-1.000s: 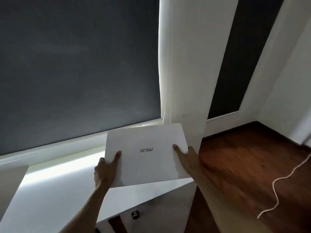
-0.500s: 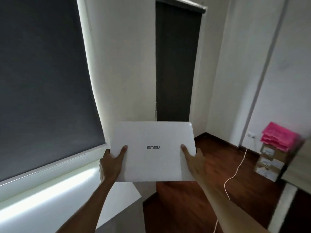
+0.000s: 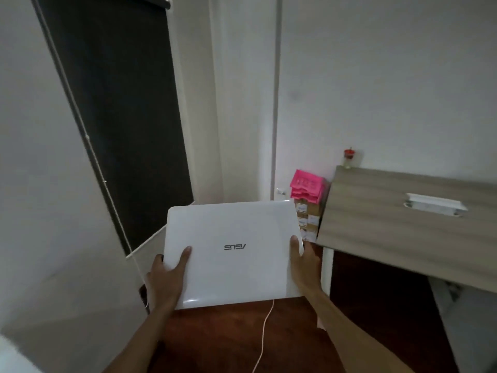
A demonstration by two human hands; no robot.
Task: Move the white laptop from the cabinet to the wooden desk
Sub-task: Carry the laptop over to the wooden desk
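The closed white laptop (image 3: 231, 254) is held flat in the air in front of me, its logo upside down toward me. My left hand (image 3: 168, 281) grips its left edge with the thumb on the lid. My right hand (image 3: 304, 265) grips its right edge the same way. The wooden desk (image 3: 376, 227) stands to the right, its near corner just beyond the laptop's right side. The cabinet is out of view.
A white rectangular object (image 3: 435, 207) lies on the desk, and a small red-topped bottle (image 3: 349, 157) stands at its back corner. Pink trays (image 3: 306, 189) sit on stacked boxes in the corner. A white cable (image 3: 265, 332) trails over the dark wood floor. A dark blind (image 3: 115, 111) hangs at left.
My view has swung right, away from the window and white cabinet top. The laptop stays in both hands, and the wooden desk has come into view at right.
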